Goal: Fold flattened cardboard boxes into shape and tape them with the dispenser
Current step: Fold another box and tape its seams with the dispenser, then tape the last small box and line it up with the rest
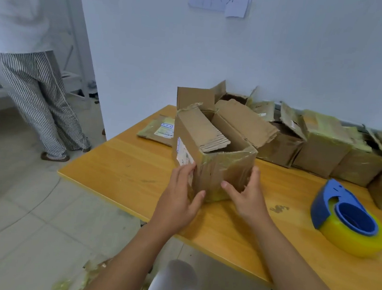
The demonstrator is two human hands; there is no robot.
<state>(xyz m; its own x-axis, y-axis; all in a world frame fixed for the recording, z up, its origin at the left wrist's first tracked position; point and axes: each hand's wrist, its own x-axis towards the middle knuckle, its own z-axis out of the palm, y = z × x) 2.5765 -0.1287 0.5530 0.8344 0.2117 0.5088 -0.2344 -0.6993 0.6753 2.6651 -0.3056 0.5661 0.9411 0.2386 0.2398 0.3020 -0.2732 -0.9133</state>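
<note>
Pressed flat to the near end of the cardboard box (210,146) — left hand (178,197) and right hand (246,200), fingers straight. Stood on the table (124,162), long axis running away; tape dispenser (347,218) nearer the right — untouched.

Box up on the table (124,162), both hands at its near end.

The open box (210,151) stands between the hands: left hand (178,197) on its left near corner, right hand (248,196) on its right near face. Right of the right hand lies the tape dispenser (350,219), apart from it. Beyond the right hand, a row of boxes (323,147) runs along the wall. Beyond the left hand, a flat packet (159,130) lies just beside the box. Far left, a person (33,84) stands on the floor.
</note>
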